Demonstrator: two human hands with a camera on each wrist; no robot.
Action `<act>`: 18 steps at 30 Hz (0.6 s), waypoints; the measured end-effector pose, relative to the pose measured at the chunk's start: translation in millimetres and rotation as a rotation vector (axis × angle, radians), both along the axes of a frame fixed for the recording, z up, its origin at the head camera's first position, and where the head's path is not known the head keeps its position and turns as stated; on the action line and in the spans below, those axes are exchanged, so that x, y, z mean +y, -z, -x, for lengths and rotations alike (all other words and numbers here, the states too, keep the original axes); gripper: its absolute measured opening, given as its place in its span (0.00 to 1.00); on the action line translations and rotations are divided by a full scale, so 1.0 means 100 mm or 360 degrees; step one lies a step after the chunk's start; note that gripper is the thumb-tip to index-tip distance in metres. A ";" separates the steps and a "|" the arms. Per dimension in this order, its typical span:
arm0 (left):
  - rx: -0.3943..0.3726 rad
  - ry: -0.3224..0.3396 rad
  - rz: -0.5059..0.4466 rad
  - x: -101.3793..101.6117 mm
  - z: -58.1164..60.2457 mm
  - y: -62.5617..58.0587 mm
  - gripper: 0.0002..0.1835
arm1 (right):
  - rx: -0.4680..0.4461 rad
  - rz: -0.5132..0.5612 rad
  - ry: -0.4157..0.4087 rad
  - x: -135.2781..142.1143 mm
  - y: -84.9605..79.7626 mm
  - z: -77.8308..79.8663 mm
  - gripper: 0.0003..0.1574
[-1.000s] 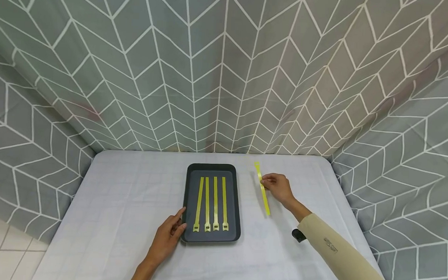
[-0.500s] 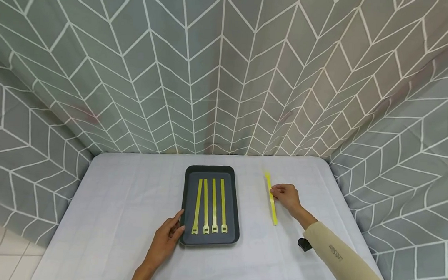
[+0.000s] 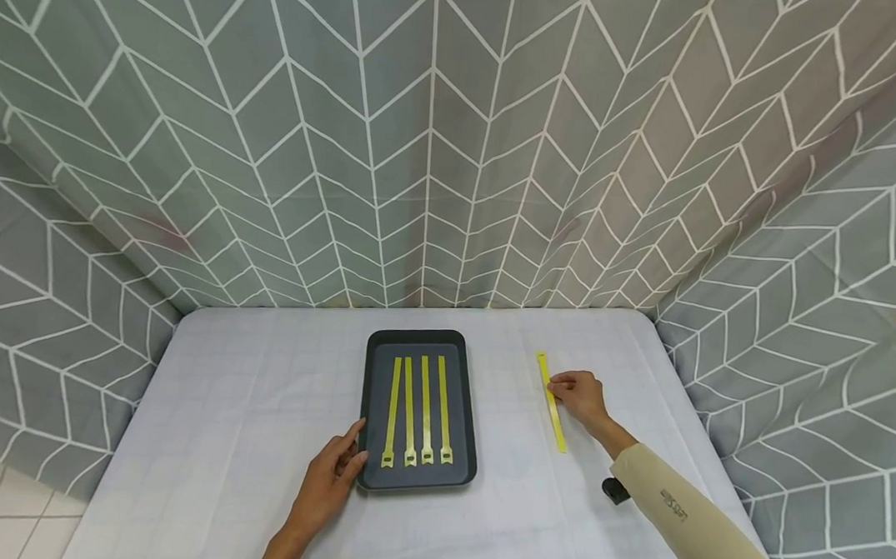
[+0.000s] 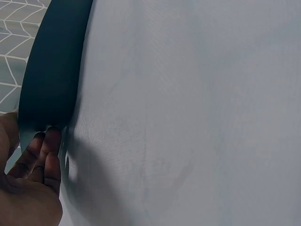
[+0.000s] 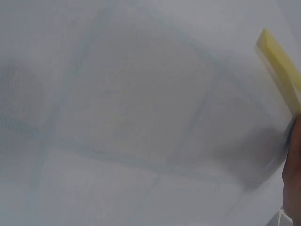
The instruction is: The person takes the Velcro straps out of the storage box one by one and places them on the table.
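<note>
A dark grey tray (image 3: pixel 414 478) lies on the table with several yellow hook-and-loop cable ties (image 3: pixel 425 408) side by side in it, slotted heads toward the person. My left hand (image 3: pixel 324 484) holds the tray's near left corner; in the left wrist view its fingers (image 4: pixel 51 155) press against the dark tray wall (image 4: pixel 56 61). Right of the tray, my right hand (image 3: pixel 581 398) pinches another yellow cable tie (image 3: pixel 554 418) near its middle, slotted head pointing away. In the right wrist view only the tie's end (image 5: pixel 280 59) and an edge of the hand (image 5: pixel 292 174) show.
A white cloth (image 3: pixel 247 404) covers the table. Grey curtains (image 3: pixel 454 146) with white chevron lines enclose the back and sides. A small black object (image 3: pixel 616 490) sits at the right wrist, below the beige sleeve (image 3: pixel 693 519).
My right hand has carried the yellow cable tie to the right and a little nearer, away from the tray. The left hand stays at the tray's corner. The head view has shifted slightly.
</note>
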State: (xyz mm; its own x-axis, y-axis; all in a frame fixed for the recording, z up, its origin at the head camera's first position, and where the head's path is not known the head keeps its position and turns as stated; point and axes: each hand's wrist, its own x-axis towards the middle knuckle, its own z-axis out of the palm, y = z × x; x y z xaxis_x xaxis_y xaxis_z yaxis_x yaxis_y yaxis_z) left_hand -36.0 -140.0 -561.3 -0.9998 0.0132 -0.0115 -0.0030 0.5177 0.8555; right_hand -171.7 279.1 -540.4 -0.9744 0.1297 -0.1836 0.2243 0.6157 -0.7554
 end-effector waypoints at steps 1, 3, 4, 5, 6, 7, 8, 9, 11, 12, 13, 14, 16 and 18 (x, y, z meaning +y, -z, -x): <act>-0.0003 -0.0003 0.0003 0.00 0.00 0.00 0.29 | 0.0008 -0.0017 -0.0004 0.00 0.01 0.00 0.11; -0.0002 -0.0007 0.0009 0.00 -0.01 0.00 0.29 | 0.0025 -0.0058 -0.0015 0.01 0.02 0.00 0.11; 0.0001 -0.0009 0.0011 0.00 -0.01 0.00 0.29 | 0.0033 -0.0080 -0.0019 0.02 0.03 0.00 0.11; 0.0005 -0.0008 0.0013 0.00 -0.01 0.00 0.29 | 0.0043 -0.0101 -0.0023 0.02 0.04 0.00 0.10; 0.0007 -0.0008 0.0011 0.00 -0.01 0.01 0.29 | 0.0056 -0.0126 -0.0025 0.03 0.05 0.00 0.10; 0.0008 -0.0007 0.0014 0.00 -0.01 0.01 0.29 | 0.0065 -0.0141 -0.0023 0.03 0.06 0.00 0.10; 0.0009 -0.0005 0.0011 -0.01 -0.01 0.01 0.30 | 0.0076 -0.0153 -0.0021 0.03 0.07 0.00 0.10; 0.0012 -0.0003 0.0006 -0.01 -0.01 0.02 0.30 | 0.0088 -0.0160 -0.0018 0.03 0.07 0.00 0.10; 0.0014 -0.0001 -0.0003 -0.01 -0.01 0.02 0.30 | 0.0110 -0.0179 -0.0010 0.03 0.08 -0.01 0.10; 0.0014 0.0000 -0.0005 -0.01 -0.01 0.02 0.30 | 0.0118 -0.0184 -0.0004 0.03 0.08 -0.01 0.09; 0.0015 0.0002 -0.0007 -0.01 -0.01 0.02 0.30 | 0.0123 -0.0186 0.0001 0.03 0.08 -0.02 0.09; 0.0017 0.0003 -0.0012 -0.01 -0.01 0.02 0.29 | 0.0127 -0.0192 0.0002 0.02 0.08 -0.02 0.09; 0.0016 0.0002 -0.0015 -0.01 0.00 0.02 0.29 | 0.0126 -0.0212 0.0007 0.02 0.07 -0.02 0.09; 0.0013 0.0002 -0.0011 -0.01 0.00 0.01 0.29 | 0.0125 -0.0251 0.0016 0.02 0.07 -0.02 0.09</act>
